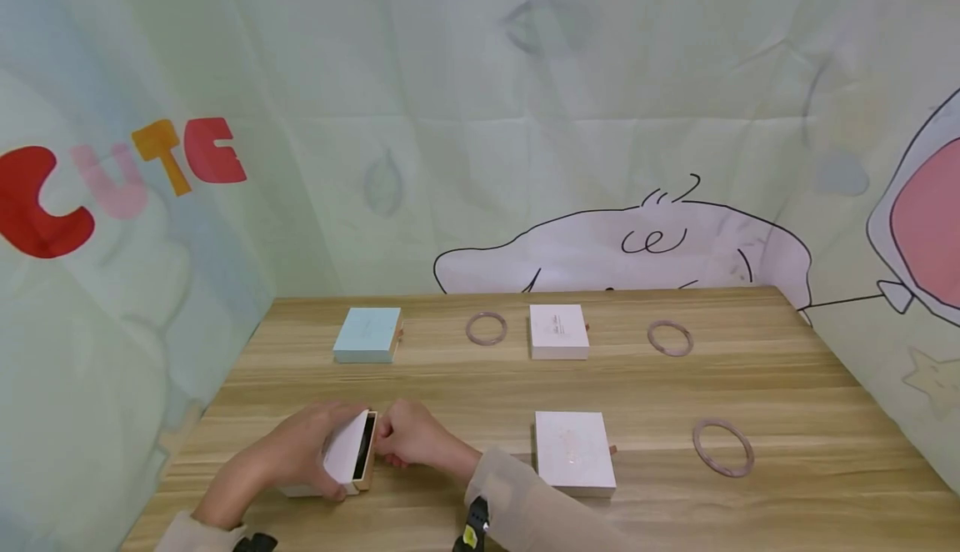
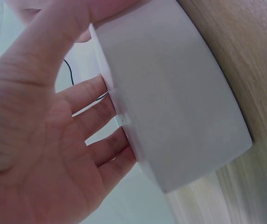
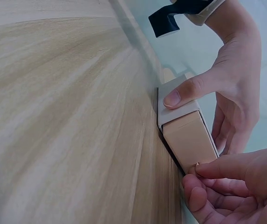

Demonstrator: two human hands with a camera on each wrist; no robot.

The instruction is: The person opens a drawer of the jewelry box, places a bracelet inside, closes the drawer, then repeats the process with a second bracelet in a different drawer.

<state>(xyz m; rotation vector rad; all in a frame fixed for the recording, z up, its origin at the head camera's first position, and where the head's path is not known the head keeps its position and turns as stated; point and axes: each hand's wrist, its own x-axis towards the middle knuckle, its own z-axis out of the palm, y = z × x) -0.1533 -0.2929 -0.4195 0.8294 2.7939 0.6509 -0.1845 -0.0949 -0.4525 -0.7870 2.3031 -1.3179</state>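
At the table's front left, my left hand (image 1: 303,445) grips a white drawer-style gift box (image 1: 346,454) between thumb and fingers. The box stands tilted, and its tan inner drawer (image 3: 189,139) is partly out of the sleeve, with a dark interior showing in the head view. My right hand (image 1: 422,439) pinches the small pull tab at the drawer's front; the fingertips mostly hide the tab. In the left wrist view, the box's pale side (image 2: 175,98) fills the middle, with thumb and fingers along its edges.
On the wooden table (image 1: 465,385) lie a light blue box (image 1: 366,335), a white box (image 1: 558,333) behind and another white box (image 1: 573,452) in front. Three mauve bangles lie apart: one at the back (image 1: 487,328), two rightward (image 1: 670,338) (image 1: 723,448). Printed cloth surrounds the table.
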